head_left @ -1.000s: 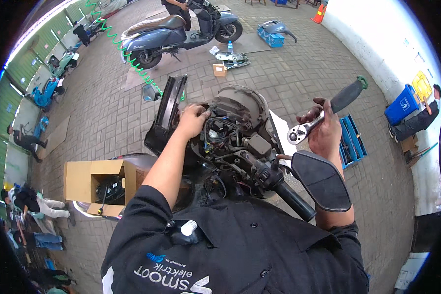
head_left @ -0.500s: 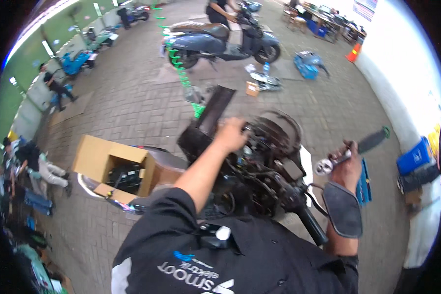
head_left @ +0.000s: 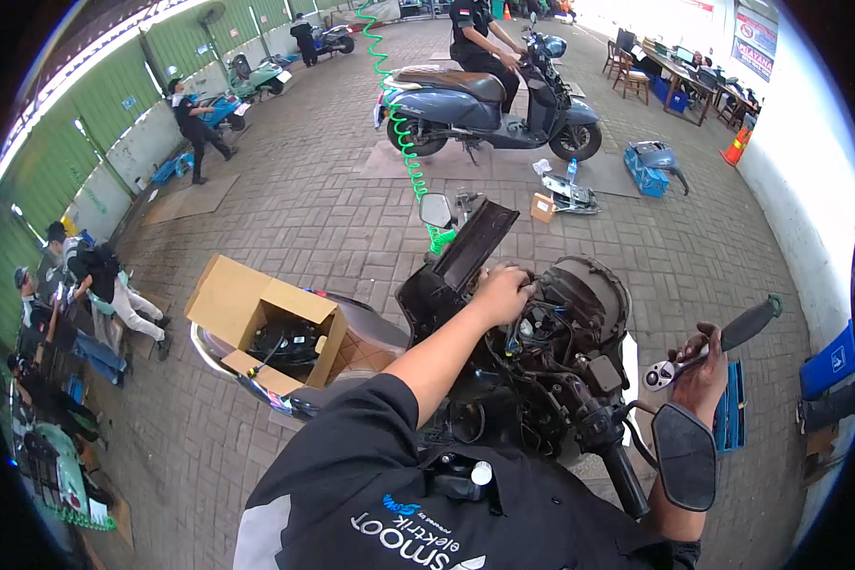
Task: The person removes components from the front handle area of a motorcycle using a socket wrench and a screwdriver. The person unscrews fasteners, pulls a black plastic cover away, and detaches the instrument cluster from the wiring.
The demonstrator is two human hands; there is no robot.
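In the head view, the ratchet [head_left: 743, 327] could bump the mirror [head_left: 687, 458] if the right hand [head_left: 701, 375] swings in, because the mirror sits just below that hand. A wire might come loose if the left hand [head_left: 503, 293] tugs, since wires [head_left: 532, 330] lie just beside its fingers. The right hand is wrapped around the ratchet: the shiny head pokes out on its left, the dark handle up to its right. The left hand's fingers bend over dark parts; I can't tell if they pinch anything.
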